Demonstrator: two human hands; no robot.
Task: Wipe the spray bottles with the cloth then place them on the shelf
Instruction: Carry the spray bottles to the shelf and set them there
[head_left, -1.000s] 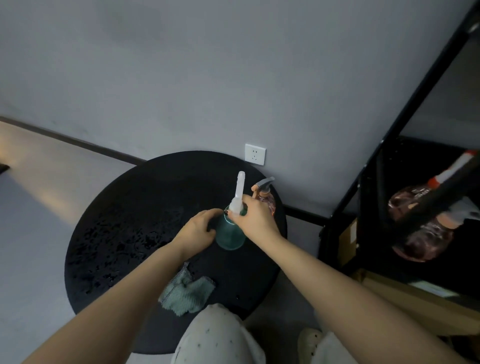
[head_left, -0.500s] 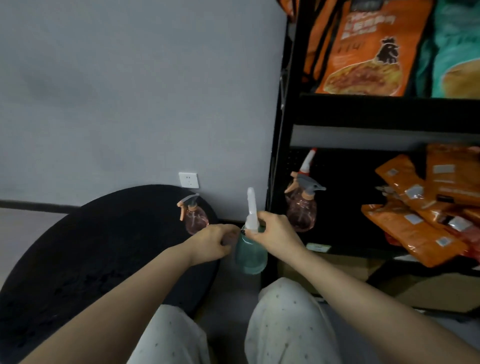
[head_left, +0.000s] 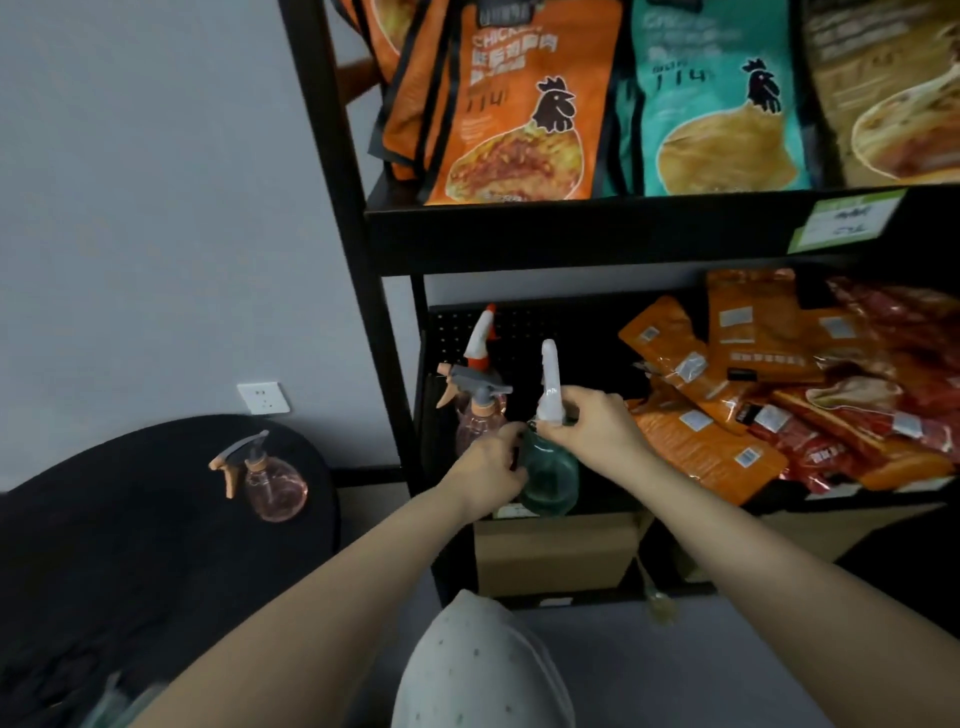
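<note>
A green bottle (head_left: 551, 475) is held upright at the front edge of the lower shelf (head_left: 779, 501). The right hand (head_left: 597, 428) is curled round its white sprayer; the left hand (head_left: 491, 467) is wrapped round its body from the left. Just behind it, on the shelf, a pink bottle (head_left: 475, 410) stands upright. Another pink bottle (head_left: 272, 480) is left on the round black table (head_left: 130, 545). Orange packets (head_left: 727, 395) are heaped on the shelf to the right.
</note>
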